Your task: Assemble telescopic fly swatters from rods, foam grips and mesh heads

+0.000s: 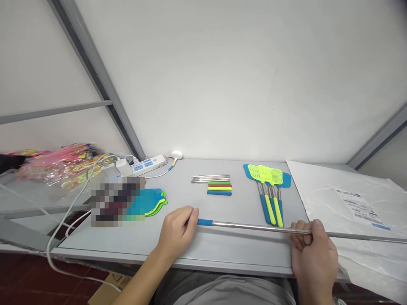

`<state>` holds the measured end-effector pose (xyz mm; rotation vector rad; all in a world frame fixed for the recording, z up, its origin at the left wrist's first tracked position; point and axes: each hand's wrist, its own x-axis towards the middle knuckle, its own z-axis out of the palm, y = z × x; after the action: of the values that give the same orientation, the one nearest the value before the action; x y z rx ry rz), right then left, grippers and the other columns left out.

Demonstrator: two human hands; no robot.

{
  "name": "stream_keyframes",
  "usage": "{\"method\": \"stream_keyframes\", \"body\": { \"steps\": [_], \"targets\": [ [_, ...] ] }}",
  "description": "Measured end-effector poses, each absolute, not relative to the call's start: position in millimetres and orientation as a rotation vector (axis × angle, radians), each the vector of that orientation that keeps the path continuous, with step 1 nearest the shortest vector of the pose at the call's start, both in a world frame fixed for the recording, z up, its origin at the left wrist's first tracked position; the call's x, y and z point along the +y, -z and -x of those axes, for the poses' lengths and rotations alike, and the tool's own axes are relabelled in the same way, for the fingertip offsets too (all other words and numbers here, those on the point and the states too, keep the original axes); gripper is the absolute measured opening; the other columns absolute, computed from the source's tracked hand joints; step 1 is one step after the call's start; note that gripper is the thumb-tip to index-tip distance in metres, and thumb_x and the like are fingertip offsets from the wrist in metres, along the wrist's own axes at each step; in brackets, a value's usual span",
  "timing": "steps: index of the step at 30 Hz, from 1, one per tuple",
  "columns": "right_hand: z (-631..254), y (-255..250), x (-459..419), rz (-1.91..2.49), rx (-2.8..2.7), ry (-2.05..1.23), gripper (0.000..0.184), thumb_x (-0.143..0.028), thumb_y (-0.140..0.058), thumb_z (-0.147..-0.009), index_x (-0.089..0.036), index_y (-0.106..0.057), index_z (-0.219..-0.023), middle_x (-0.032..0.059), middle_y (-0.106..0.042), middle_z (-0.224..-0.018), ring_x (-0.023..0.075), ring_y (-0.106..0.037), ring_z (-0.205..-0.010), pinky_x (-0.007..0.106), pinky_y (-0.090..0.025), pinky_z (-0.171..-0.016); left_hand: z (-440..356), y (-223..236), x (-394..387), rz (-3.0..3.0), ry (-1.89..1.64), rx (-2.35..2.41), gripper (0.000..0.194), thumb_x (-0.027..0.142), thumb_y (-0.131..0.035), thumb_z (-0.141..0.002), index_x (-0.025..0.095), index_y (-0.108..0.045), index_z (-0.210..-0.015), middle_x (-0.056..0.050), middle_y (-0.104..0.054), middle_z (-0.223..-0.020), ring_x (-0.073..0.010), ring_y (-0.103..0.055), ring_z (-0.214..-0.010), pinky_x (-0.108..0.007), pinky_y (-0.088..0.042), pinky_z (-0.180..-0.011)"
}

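My left hand (178,231) is closed around a blue handle (205,222) fitted on one end of a long telescopic metal rod (251,226). Farther along, my right hand (313,254) grips the rod between thumb and fingers. The rod lies level across the front of the table, and its thinner sections run past the right edge of the view. Behind it are several loose metal rods (210,178) and a row of coloured handles, including a blue handle (219,192). Assembled fly swatters (270,176), yellow and blue, lie fanned to the right.
Blue and green swatter heads (149,202) are stacked at left, beside a blurred patch. Behind them sit a power strip (148,165) and a white cable (51,239) hanging over the edge. Bagged colourful items (70,163) lie far left; a white plastic bag (349,190) covers the right side.
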<state>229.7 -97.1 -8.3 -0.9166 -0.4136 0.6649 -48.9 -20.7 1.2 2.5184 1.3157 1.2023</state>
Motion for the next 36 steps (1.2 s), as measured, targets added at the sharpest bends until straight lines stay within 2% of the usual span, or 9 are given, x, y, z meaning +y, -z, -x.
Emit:
{"method": "stream_keyframes", "body": {
  "steps": [7,11,14,19,23,27,32,36],
  "targets": [
    [-215.3,12.7,-94.0,0.969,-0.387,-0.762,0.045,-0.037,-0.059,-0.09,-0.022,-0.029,-0.06,-0.0069,-0.026,-0.057,0.0097,-0.028,-0.052,0.027,-0.025,-0.049,49.1,-8.2,-27.0,-2.26,-1.384,1.389,0.028,0.023,-0.045,-0.095,0.019,-0.057,-0.071,0.003,-0.052,-0.056,-0.0107,-0.047,-0.051,-0.024,-0.037,-0.053],
    [-190.4,25.0,-95.7,1.04,-0.587,-0.872,0.046,-0.043,-0.059,-0.089,-0.022,-0.034,-0.057,-0.0056,-0.03,-0.056,0.0105,-0.029,-0.052,0.028,-0.025,-0.049,29.5,-6.9,-40.3,-2.304,-1.365,1.147,0.018,0.018,-0.046,-0.093,0.019,-0.06,-0.082,-0.001,-0.062,-0.069,-0.0121,-0.056,-0.06,-0.024,-0.042,-0.058],
    [-177.4,31.5,-97.6,1.055,-0.702,-0.898,0.049,-0.05,-0.053,-0.091,-0.022,-0.034,-0.056,-0.0049,-0.029,-0.056,0.0117,-0.03,-0.053,0.029,-0.027,-0.05,15.8,-3.3,-47.3,-2.386,-1.279,0.965,0.015,0.016,-0.048,-0.092,0.018,-0.06,-0.083,-0.001,-0.06,-0.066,-0.0116,-0.053,-0.057,-0.024,-0.04,-0.057],
    [-188.4,35.9,-94.9,1.185,-0.834,-0.901,0.053,-0.059,-0.059,-0.084,-0.022,-0.038,-0.053,-0.0041,-0.033,-0.054,0.0112,-0.03,-0.051,0.028,-0.028,-0.049,20.7,-0.7,-39.8,-2.523,-1.305,0.997,0.017,0.018,-0.056,-0.091,0.018,-0.058,-0.075,0.002,-0.053,-0.059,-0.011,-0.046,-0.054,-0.025,-0.035,-0.055],
    [-208.6,33.2,-93.0,1.208,-0.752,-0.77,0.05,-0.057,-0.062,-0.082,-0.021,-0.042,-0.055,-0.0041,-0.036,-0.054,0.0106,-0.03,-0.05,0.028,-0.027,-0.048,42.1,-5.1,-26.2,-2.543,-1.364,1.184,0.035,0.017,-0.053,-0.092,0.019,-0.044,-0.058,0.004,-0.037,-0.053,-0.0104,-0.036,-0.05,-0.026,-0.029,-0.053],
    [-229.7,25.5,-92.5,1.155,-0.601,-0.722,0.047,-0.05,-0.066,-0.082,-0.02,-0.042,-0.055,-0.0044,-0.037,-0.055,0.0094,-0.032,-0.05,0.027,-0.024,-0.047,68.7,-10.8,-14.3,-2.554,-1.402,1.341,0.043,0.018,-0.051,-0.092,0.02,-0.032,-0.053,0.006,-0.027,-0.052,-0.0097,-0.03,-0.048,-0.027,-0.025,-0.051],
    [-228.1,24.6,-92.0,1.016,-0.586,-0.901,0.046,-0.043,-0.071,-0.081,-0.019,-0.042,-0.054,-0.0066,-0.03,-0.054,0.0076,-0.026,-0.048,0.027,-0.019,-0.046,83.9,-13.5,-9.6,-2.48,-1.459,1.468,0.043,0.021,-0.052,-0.091,0.019,-0.033,-0.053,0.006,-0.026,-0.053,-0.0091,-0.029,-0.049,-0.026,-0.026,-0.052],
    [-210.5,25.4,-92.7,0.914,-0.589,-1.009,0.038,-0.04,-0.071,-0.082,-0.018,-0.047,-0.061,-0.0077,-0.026,-0.056,0.0073,-0.024,-0.049,0.026,-0.018,-0.047,81.3,-22.8,-15.9,-2.29,-1.61,1.629,0.042,0.025,-0.053,-0.091,0.019,-0.04,-0.051,0.006,-0.027,-0.051,-0.0084,-0.029,-0.047,-0.025,-0.027,-0.051]
  ]
}}
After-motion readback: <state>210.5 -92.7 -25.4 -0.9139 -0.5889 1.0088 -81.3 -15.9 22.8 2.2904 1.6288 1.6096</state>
